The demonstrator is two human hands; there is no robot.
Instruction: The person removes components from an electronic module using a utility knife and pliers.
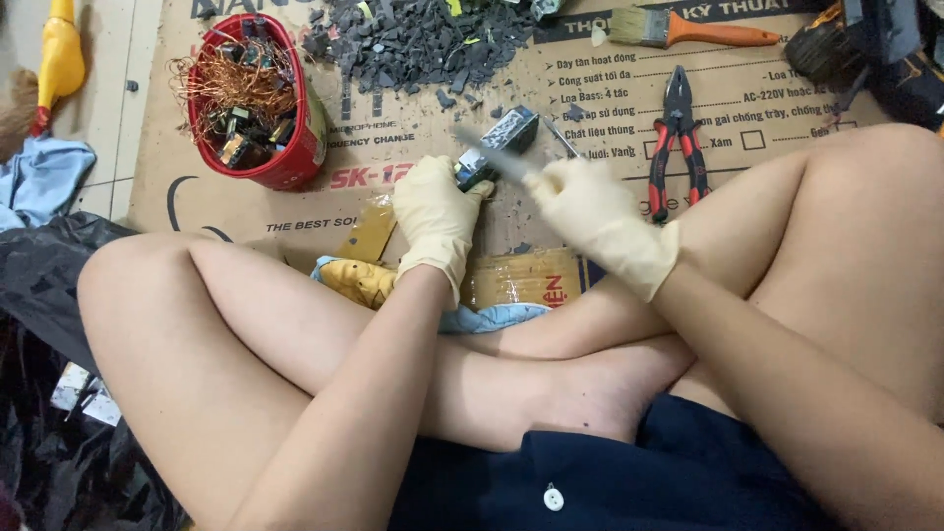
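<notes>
Left hand [436,218] grip closed around small dark block [497,146]; right hand [600,221] grip around blurred tool [492,154], on printed cardboard [413,182].

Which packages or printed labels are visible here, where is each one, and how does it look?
Flattened brown cardboard box: spread on the floor under both gloved hands, printed in dark blue and red.
Red plastic tub: upper left on the cardboard, round, label on its side, holding copper wire.
Screens or signs: none visible.

A small dark block-shaped part [479,167] with a pale label sits on the cardboard sheet [413,177], while a blurred grey metal tool [494,154] slants across its top.
</notes>
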